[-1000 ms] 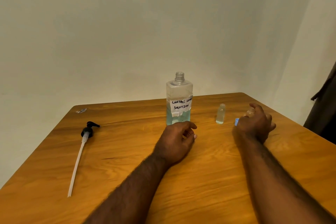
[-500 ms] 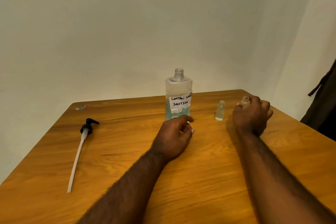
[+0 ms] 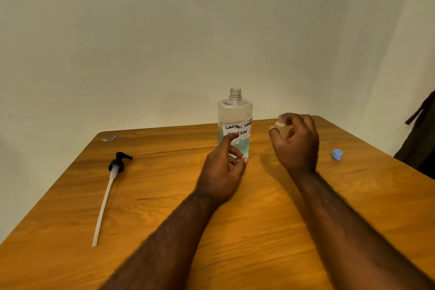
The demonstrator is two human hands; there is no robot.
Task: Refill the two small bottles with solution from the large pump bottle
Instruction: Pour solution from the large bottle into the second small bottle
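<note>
The wooden counter [image 3: 164, 207] fills the lower half of the frame.

1. Left of centre: the detached pump head [image 3: 118, 163], black, lies on its side with its white dip tube running toward the lower left of the frame. A small scrap [image 3: 108, 138] lies near the counter's far left corner.

2. Centre: the large bottle [image 3: 235, 120] stands upright with its threaded neck uncapped. Blue-green solution fills roughly its lower third. A white handwritten label crosses its front face.

3. Centre, in front of the large bottle: the left hand [image 3: 221, 172] is extended from the lower frame with the forearm angled up and right. The grip is open and empty; fingers are loosely curled, with the index finger overlapping the bottle's label. Contact with the bottle cannot be confirmed.

4. Right of centre: the right hand [image 3: 297, 143] is raised above the counter, back of the hand toward the camera. Its grip is closed around one small bottle [image 3: 282, 126], uncapped, held upright between thumb and fingers, just right of the large bottle.

5. Far right: a small blue cap [image 3: 337, 154] rests on the counter, well apart from the right hand.
</note>
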